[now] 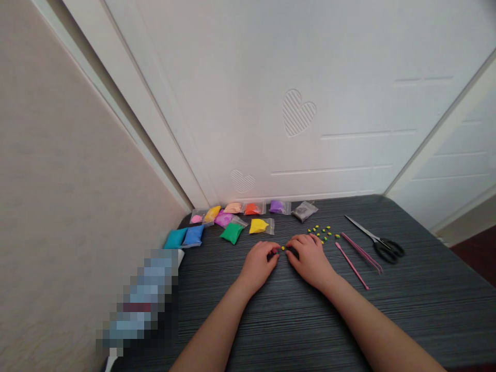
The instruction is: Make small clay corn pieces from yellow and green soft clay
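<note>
My left hand (258,264) rests on the dark table with thumb and fingers curled together; a small reddish spot shows between them, too small to name. Facing it, my right hand (310,258) is bent with thumb and fingertip pinched at a tiny yellow clay piece (282,248). That piece sits between the fingertips of both hands; whether the left hand touches it I cannot tell. Just beyond my right hand lie several small yellow-and-green clay pieces (324,230). Some of the right fingers are hidden behind the hand.
Pink tweezers (362,252), a pink modelling tool (352,265) and black-handled scissors (375,239) lie to the right. Bags of clay, among them yellow (259,226), green (232,232) and blue (192,235), line the back left. A blurred package (143,299) stands by the left wall.
</note>
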`<state>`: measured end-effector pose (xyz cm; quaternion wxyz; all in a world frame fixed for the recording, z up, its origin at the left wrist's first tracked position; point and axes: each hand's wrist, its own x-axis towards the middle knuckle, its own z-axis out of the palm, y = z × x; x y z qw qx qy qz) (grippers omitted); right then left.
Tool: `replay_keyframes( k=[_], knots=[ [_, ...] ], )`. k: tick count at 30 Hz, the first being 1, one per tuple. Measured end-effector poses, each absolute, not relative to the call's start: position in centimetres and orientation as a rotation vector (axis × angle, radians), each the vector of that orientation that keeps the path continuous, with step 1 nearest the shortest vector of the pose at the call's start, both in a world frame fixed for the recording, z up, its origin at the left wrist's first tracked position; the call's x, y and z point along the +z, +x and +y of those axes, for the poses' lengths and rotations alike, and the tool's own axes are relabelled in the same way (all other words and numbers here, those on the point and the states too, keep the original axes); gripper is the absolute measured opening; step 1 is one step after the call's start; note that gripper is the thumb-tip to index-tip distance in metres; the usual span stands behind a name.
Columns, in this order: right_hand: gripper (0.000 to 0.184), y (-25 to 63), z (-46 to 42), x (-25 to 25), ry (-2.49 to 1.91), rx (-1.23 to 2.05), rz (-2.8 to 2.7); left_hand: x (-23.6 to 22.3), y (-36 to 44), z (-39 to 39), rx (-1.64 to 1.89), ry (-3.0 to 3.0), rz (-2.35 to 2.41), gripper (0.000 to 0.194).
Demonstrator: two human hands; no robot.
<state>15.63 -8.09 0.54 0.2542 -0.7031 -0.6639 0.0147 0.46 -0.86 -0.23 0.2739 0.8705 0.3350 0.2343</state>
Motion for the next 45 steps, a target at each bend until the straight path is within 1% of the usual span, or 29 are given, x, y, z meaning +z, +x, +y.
replay_keyframes(
  k=[21, 41, 45],
  knots=[
    [0.016, 15.73, -8.04, 0.51, -1.926, 0.050, -1.817, -0.13, 0.49, -0.76, 0.618, 2.348, 0.897, 0.021],
    [0.017, 15.71, -8.09, 0.52, -1.928, 0.051, -1.829, -0.67, 0.39, -0.68, 0.656, 2.260, 0.893, 0.029],
    [0.017, 15.74, -8.07, 0.49, -1.929, 0.048, -1.828, -0.66, 0.45, -0.67, 0.648, 2.252, 0.912, 0.028]
  ],
)
